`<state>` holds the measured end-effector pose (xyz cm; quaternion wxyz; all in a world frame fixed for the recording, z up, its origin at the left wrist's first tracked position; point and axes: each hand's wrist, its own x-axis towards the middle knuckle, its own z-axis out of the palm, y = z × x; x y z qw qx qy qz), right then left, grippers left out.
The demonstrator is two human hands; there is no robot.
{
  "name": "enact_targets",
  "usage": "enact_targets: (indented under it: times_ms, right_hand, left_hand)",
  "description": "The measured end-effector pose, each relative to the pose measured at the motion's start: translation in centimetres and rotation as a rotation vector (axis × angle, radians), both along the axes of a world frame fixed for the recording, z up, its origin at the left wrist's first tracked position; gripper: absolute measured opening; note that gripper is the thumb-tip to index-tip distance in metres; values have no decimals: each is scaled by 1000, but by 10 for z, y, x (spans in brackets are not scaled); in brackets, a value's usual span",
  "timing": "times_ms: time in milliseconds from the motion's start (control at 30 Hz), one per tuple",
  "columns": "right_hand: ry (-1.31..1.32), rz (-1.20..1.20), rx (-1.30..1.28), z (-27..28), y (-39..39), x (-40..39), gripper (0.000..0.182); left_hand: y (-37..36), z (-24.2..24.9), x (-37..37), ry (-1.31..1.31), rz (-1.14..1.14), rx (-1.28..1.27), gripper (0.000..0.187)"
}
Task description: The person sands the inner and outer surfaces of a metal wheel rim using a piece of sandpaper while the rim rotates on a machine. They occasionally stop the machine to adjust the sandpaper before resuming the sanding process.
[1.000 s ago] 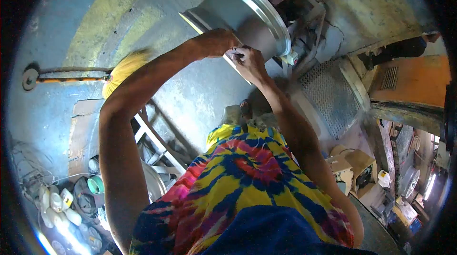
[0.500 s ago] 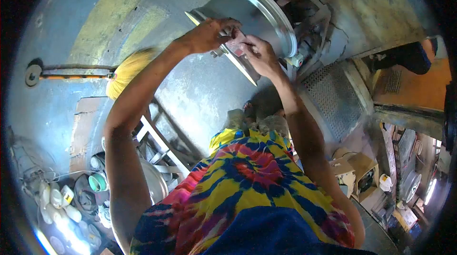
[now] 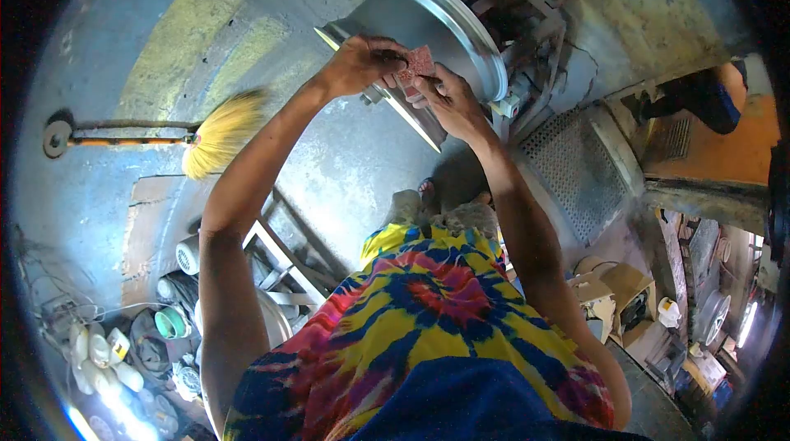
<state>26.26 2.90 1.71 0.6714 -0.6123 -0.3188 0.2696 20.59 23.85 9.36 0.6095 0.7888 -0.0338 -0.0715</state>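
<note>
A small reddish piece of sandpaper (image 3: 419,62) is pinched between my two hands in front of a silver wheel rim (image 3: 411,17). My left hand (image 3: 359,67) has its fingers bent around the sheet's left side. From the other side, my right hand (image 3: 454,104) grips the lower right edge between thumb and fingers. One corner of the sheet sticks up above the fingertips. Behind the hands, the rim lies on its side with its bright lip toward the upper right, and both hands hide part of its near edge.
A machine frame (image 3: 527,17) stands beyond the rim. At left a broom (image 3: 218,135) lies along the floor. A perforated metal panel (image 3: 576,165) is at right, with cardboard boxes (image 3: 629,293) below it. Bottles (image 3: 103,350) crowd the lower left. Part of another person (image 3: 699,99) shows at far right.
The sandpaper has turned upward and more of its face shows between my hands. My left arm has shifted slightly right, uncovering more of the broom head.
</note>
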Motion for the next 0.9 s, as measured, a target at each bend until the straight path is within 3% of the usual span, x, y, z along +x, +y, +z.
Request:
enact_targets:
  times_ms: [100, 167, 233, 300, 367, 400, 433, 500, 600, 633, 700, 800, 833, 900]
  right_hand:
    - [-113, -153, -13, -3, 4, 1, 34]
    - [-679, -382, -94, 8, 3, 2, 34]
    - [-644, -414, -114, 8, 2, 1, 34]
    - [-613, -447, -134, 8, 3, -2, 34]
    - [-268, -483, 29, 8, 5, -7, 33]
    - [-258, -458, 48, 41, -5, -14, 30]
    - [-178, -428, -3, 20, -2, -11, 23]
    - [-448, -413, 99, 39, -7, -9, 18]
    - [-724, -452, -70, 31, -9, -4, 20]
    - [-732, -467, -78, 32, -9, -6, 20]
    - [-496, -619, -14, 35, -8, -13, 30]
    - [-288, -560, 27, 31, -7, -12, 35]
    - [-293, -566, 27, 30, -6, -11, 35]
    - [-601, -669, 74, 29, -7, -9, 33]
  left_hand:
    - [-1, 1, 0, 63, 27, -82, 17]
    - [-4, 1, -1, 87, 53, -115, 16]
    - [-9, 8, -3, 84, 19, -273, 15]
    - [-8, 10, -9, 88, 61, -217, 17]
    - [-4, 9, -16, 101, 110, -159, 19]
    - [-10, 2, -7, 100, 78, -180, 21]
    - [-15, 7, -8, 85, 76, -198, 22]
    - [-20, 10, -10, 95, 105, -232, 24]
    - [-20, 9, -8, 143, 126, -239, 23]
    - [-21, 10, -7, 174, 146, -220, 21]
    - [-24, 10, -7, 128, 141, -211, 20]
    - [-25, 8, -7, 82, 152, -225, 18]
    - [-25, 10, -7, 63, 130, -222, 20]
    - [-30, 16, -8, 40, 97, -223, 22]
